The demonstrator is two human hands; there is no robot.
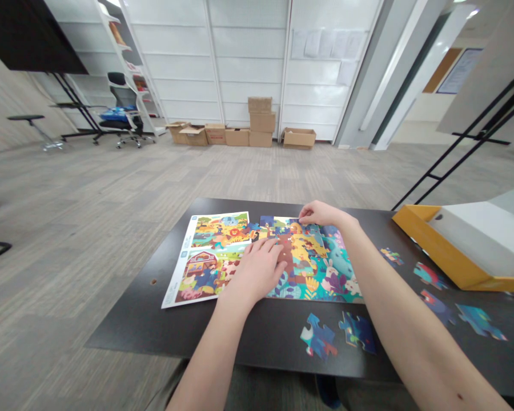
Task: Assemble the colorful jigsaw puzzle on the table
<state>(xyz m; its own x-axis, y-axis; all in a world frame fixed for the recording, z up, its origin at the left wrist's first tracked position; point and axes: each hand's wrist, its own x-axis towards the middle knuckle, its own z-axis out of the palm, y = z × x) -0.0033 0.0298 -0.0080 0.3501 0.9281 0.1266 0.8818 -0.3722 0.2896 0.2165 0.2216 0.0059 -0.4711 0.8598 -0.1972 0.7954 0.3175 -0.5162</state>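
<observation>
Jigsaw puzzle (302, 282): crosswise, beneath left hand.
Left hand (257, 271): open, flat, holding nothing.
Right hand (321, 214): curled at far edge; grip unclear.

No legible text (wall papers (323, 48), puzzle sheet (201, 274) too small).

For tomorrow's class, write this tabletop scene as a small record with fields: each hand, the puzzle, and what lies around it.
left hand: flat on the partly assembled jigsaw puzzle
right hand: fingertips at the puzzle's far edge
beside puzzle: illustrated picture sheet
nearby: loose jigsaw pieces on the dark table
right: yellow box
</observation>
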